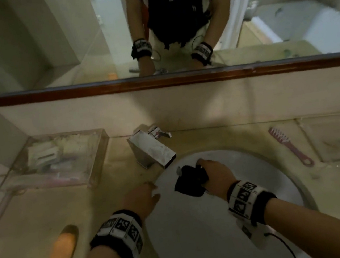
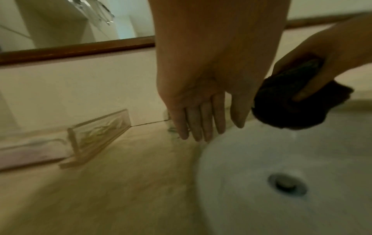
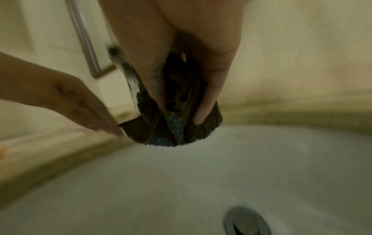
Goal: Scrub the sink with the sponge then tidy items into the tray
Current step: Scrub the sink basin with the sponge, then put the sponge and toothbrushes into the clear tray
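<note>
R hand (image 1: 212, 174) grips the sponge (image 1: 191, 181), a dark scrubby pad, thumb and fingers curled round it, holding it over the back of the sink (image 1: 202, 234) just below the tap (image 1: 152, 151). In the right wrist view the sponge (image 3: 175, 120) looks folded in the grip, w/ a bluish patch showing; can't tell if it touches the basin. L hand (image 1: 143, 198) is open, fingers straight and together, tips at the sink's left rim where it meets the worktop (image 1: 34, 215). Drain (image 2: 286, 185) sits in the basin bottom. Clear tray (image 1: 54, 161) stands at the back left of the worktop against the wall, w/ some small packets in it, too blurred to name. Orange tube (image 1: 58, 252) lies near the front left edge. Pink comb (image 1: 289, 146) lies on the worktop right of the sink, towards the back.
</note>
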A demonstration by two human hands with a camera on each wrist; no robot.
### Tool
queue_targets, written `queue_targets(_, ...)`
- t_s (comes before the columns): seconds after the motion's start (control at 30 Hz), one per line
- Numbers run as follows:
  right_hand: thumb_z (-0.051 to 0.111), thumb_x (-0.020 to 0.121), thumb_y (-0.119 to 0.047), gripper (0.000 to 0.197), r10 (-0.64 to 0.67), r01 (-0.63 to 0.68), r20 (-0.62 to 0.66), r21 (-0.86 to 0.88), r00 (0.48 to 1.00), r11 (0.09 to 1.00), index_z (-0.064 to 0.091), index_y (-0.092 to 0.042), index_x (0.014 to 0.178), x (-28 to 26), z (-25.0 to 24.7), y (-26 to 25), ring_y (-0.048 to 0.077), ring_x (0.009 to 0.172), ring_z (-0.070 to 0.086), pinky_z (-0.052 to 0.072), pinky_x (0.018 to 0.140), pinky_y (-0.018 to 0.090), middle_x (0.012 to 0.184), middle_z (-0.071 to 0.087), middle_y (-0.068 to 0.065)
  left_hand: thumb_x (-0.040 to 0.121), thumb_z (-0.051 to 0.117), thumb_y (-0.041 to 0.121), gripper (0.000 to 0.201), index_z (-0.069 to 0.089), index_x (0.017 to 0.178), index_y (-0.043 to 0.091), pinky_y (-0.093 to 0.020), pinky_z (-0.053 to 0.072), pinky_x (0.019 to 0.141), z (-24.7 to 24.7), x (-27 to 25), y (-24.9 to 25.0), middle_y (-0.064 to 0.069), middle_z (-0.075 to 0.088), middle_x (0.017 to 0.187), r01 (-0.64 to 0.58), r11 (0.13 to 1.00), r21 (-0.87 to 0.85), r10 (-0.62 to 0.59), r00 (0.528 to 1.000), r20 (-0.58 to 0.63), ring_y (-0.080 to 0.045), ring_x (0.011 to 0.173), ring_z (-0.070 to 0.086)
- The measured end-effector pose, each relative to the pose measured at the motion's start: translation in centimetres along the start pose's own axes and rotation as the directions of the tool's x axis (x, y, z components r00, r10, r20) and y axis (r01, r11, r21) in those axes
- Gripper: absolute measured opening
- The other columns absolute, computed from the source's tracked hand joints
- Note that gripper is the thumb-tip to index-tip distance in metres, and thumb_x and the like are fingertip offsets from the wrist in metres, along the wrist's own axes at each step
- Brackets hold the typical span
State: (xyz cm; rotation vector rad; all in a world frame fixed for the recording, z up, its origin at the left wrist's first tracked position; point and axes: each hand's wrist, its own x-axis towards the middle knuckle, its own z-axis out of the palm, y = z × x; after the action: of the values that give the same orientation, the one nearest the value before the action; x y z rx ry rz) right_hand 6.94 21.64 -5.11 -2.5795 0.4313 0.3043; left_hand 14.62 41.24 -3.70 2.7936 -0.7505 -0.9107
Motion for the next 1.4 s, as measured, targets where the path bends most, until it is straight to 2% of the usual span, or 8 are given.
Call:
queue_targets(0.17,0.055,0.081,-0.008,0.021,-0.065,0.084,-0.21,0.082,0.975,0.993,0.036,-0.016,0.085,-4.4,-3.0,-2.0,0.019,0.071,0.042,0.026,0.05,0.023,0.075,0.042,-0.003,0.1,0.039,0.038,0.042,0.054,0.132,0.016,-0.026,0.041,0.099,-0.8,-3.3,5.8,-0.001,0.06,0.128,-0.154,0.753,-0.64,0.08,0.987,-0.142,-0.02,0.121,0.056)
queue_targets(0.37,0.062,0.075,-0.001,0.021,-0.132,0.183,-0.387,0.099,0.913,0.978,0.049,-0.011,0.089,-8.9,-4.5,-2.7,0.016,0.073,0.039,0.025,0.051,0.009,0.091,0.037,-0.004,0.092,0.052,0.045,0.027,0.067,0.091,0.023,-0.039,0.059,0.086,-1.4,-5.7,9.4,-0.001,0.071,0.097,-0.055,0.333,-0.941,0.122,0.992,-0.015,-0.02,0.096,0.07)
queue_targets(0.6,0.068,0.076,-0.012,0.042,-0.204,0.255,-0.352,0.105,0.913,0.961,0.058,-0.015,0.117,-13.2,-4.9,-0.7,0.019,0.108,0.055,0.052,0.085,0.023,0.125,0.05,0.001,0.087,0.061,-0.001,0.019,0.066,0.105,0.003,-0.039,0.059,0.079,-2.2,-6.5,11.1,-0.019,0.07,0.106,-0.129,0.304,-0.944,0.157,0.984,-0.084,-0.03,0.094,0.068)
queue_targets(0.83,0.068,0.083,-0.028,0.068,0.031,0.112,-0.287,0.47,0.957,0.876,0.034,-0.02,0.142,-15.7,-7.8,2.0,0.013,0.128,0.043,0.045,0.101,0.027,0.135,0.041,-0.008,0.082,0.06,-0.012,0.026,0.064,0.102,0.003,-0.025,0.059,0.071,-2.7,-7.5,12.6,-0.014,0.067,0.097,-0.249,0.344,-0.905,0.269,0.95,-0.159,-0.021,0.083,0.068)
queue_targets(0.97,0.069,0.082,-0.008,0.051,0.001,0.144,-0.213,0.663,0.977,0.735,0.044,-0.022,0.125,-15.3,-8.6,2.4,0.009,0.106,0.059,0.047,0.075,0.001,0.115,0.056,-0.006,0.082,0.057,-0.016,0.032,0.067,0.1,0.01,-0.024,0.061,0.071,-2.8,-7.9,14.0,-0.009,0.07,0.096,-0.288,0.269,-0.919,0.356,0.916,-0.183,-0.019,0.085,0.069)
queue_targets(1.07,0.066,0.081,0.005,0.043,0.069,0.095,-0.17,0.793,0.983,0.602,0.052,-0.011,0.118,-15.3,-9.4,2.8,-0.006,0.075,0.063,0.05,0.058,0.004,0.096,0.063,-0.006,0.081,0.058,-0.015,0.033,0.067,0.1,0.01,-0.028,0.059,0.078,-2.9,-7.9,14.9,-0.012,0.069,0.102,-0.32,0.266,-0.909,0.366,0.906,-0.212,-0.024,0.091,0.067)
queue_targets(1.23,0.06,0.089,-0.007,0.031,0.164,0.007,-0.064,0.945,0.984,0.326,0.052,-0.004,0.118,-14.5,-10.7,3.6,0.024,0.089,0.065,0.061,0.065,0.028,0.114,0.06,0.018,0.091,0.055,-0.002,0.029,0.056,0.12,0.004,-0.04,0.052,0.088,-3.6,-7.3,16.8,-0.023,0.059,0.126,-0.291,0.213,-0.933,0.251,0.939,-0.235,-0.031,0.105,0.06)
queue_targets(1.4,0.062,0.086,-0.001,0.014,0.227,0.073,-0.152,0.943,0.962,0.325,0.051,-0.01,0.088,-14.7,-12.4,4.4,0.004,0.058,0.069,0.053,0.047,0.014,0.088,0.06,0.007,0.094,0.056,0.024,0.042,0.043,0.134,0.02,-0.018,0.057,0.066,-4.4,-8.1,19.2,-0.002,0.058,0.118,-0.31,0.404,-0.861,0.388,0.91,-0.146,-0.013,0.093,0.061)
